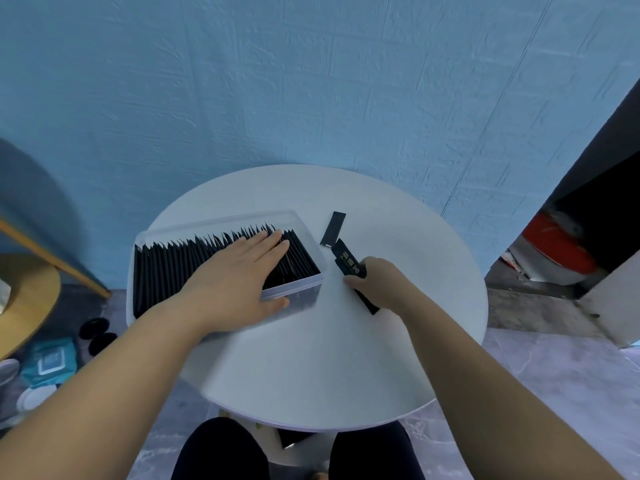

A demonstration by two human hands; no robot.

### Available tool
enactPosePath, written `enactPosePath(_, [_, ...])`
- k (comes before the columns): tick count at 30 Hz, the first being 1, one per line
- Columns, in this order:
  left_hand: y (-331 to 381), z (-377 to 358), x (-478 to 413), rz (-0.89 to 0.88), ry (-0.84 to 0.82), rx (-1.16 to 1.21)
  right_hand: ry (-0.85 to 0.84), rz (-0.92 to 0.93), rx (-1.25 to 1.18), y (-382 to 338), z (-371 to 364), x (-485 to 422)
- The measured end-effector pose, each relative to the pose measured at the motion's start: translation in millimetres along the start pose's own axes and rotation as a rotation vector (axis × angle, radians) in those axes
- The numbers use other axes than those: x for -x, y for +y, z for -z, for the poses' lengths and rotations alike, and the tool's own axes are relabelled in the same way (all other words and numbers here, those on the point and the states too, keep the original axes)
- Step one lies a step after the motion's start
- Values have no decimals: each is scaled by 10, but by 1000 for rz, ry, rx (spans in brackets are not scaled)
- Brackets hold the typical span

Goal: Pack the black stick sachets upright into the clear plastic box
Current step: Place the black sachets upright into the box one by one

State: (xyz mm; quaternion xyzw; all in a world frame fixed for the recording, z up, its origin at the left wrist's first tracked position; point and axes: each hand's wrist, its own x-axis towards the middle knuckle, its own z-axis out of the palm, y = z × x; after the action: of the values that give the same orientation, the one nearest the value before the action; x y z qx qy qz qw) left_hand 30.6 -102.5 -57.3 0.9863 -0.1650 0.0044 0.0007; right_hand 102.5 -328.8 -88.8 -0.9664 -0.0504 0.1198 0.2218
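Note:
A clear plastic box [298,287] lies on the left half of the round white table [329,358]. Several black stick sachets [166,268] stand upright in it in a long row. My left hand [239,271] rests flat on the sachets at the box's right end, fingers straight, thumb along the box's near wall. My right hand [377,282], just right of the box, grips a black sachet [348,259] that sticks out above and below the fist. One more black sachet [333,229] lies loose on the table beyond it.
A blue wall stands close behind the table. A wooden stool [24,299] and a wipes pack [48,358] sit on the floor at left. A dark opening with a red and white object [554,247] is at right. My knees are under the table's near edge.

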Motion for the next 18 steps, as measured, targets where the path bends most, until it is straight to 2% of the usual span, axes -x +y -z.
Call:
enactPosePath(3, [-2,-3,-3,5,-2,4,-41,-11,-158,27,112,-51])
enactPosePath(11, [-6,0,-5,2,1,-6,267,35,-388,-287,159,-672])
enactPosePath(14, [-1,6,1,1,-5,0,310,24,-231,-426,-26,-871])
enactPosePath(16, [-5,5,-1,-2,-2,8,267,29,-18,-437,-129,-909])
enactPosePath(18, [-14,-1,-3,-6,-1,19,230,62,50,-400,-179,-905])
